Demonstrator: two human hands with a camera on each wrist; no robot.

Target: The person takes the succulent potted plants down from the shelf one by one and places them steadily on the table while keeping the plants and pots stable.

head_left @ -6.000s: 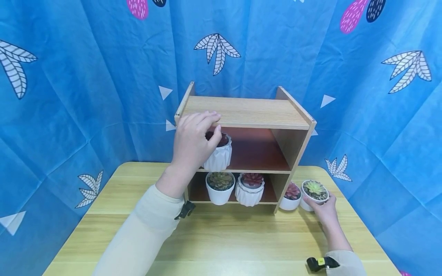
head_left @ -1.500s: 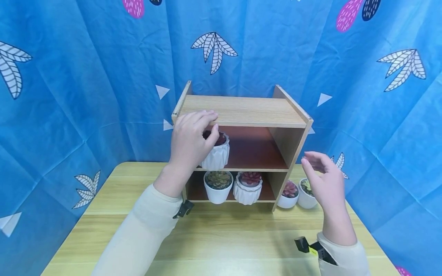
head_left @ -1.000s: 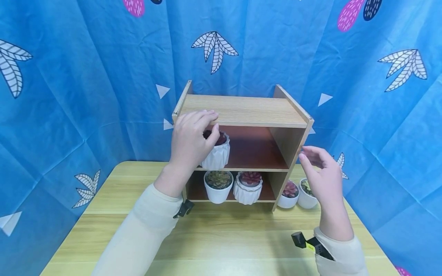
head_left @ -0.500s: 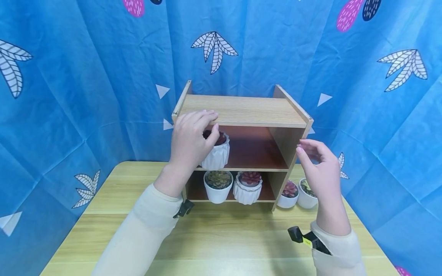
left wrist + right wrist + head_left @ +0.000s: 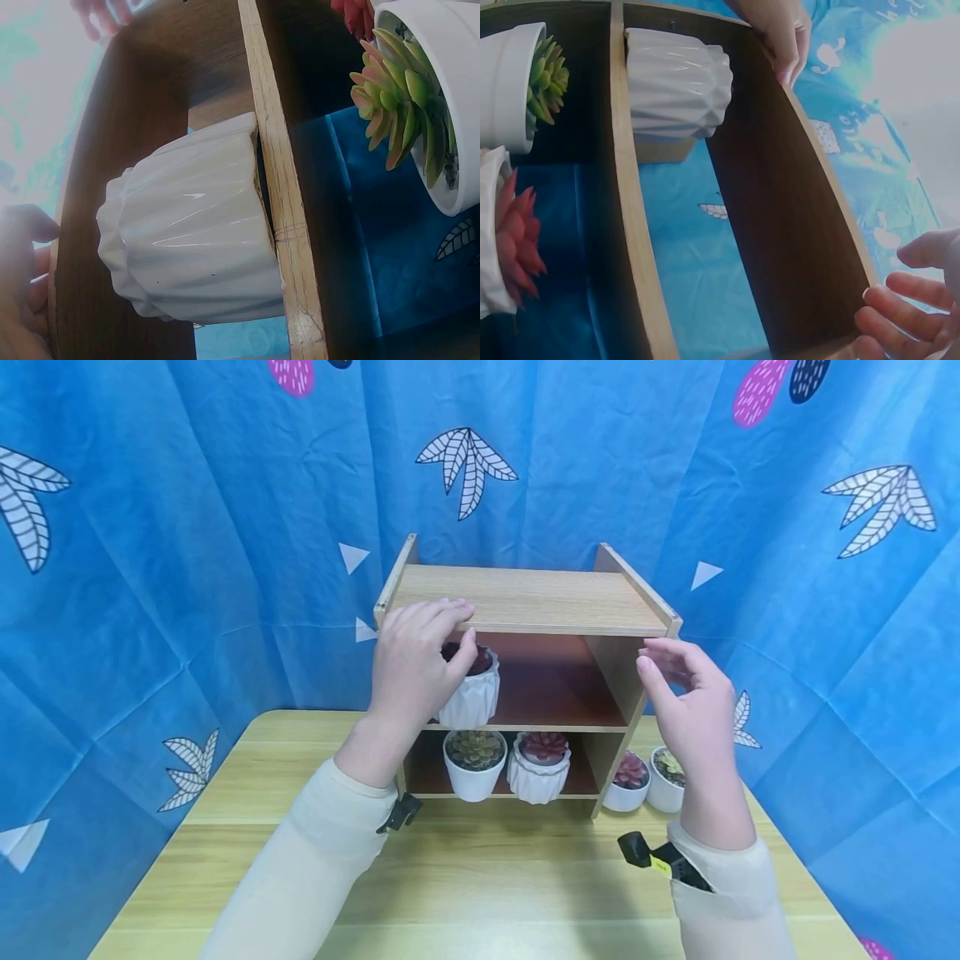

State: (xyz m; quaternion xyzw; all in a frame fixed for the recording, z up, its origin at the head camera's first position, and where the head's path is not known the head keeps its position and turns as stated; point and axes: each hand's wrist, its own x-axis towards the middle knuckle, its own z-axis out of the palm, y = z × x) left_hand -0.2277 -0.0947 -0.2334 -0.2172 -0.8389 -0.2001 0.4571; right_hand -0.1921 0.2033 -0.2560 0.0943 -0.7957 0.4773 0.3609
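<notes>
My left hand (image 5: 423, 656) rests at the front left edge of the wooden shelf unit's top board (image 5: 525, 597), fingers over the top and thumb lower at the front. Just behind and below the thumb, a white fluted pot (image 5: 472, 697) with a dark red succulent stands on the middle shelf. My right hand (image 5: 693, 702) is raised at the unit's right side, holding nothing, its fingers loosely bent. In the right wrist view its fingertips (image 5: 870, 296) come right at the top board's edge.
On the bottom shelf stand a smooth white pot (image 5: 474, 781) with a green succulent and a fluted pot (image 5: 538, 781) with a red one. Right of the unit, a red succulent pot (image 5: 626, 797) and a light green one (image 5: 666, 793) sit on the table (image 5: 480, 885). Blue curtain (image 5: 315, 527) encloses the back.
Six seconds ago my right hand held the light green succulent's pot; it has let go, risen, and keeps drifting up and left toward the shelf's right corner. The left hand stays in place.
</notes>
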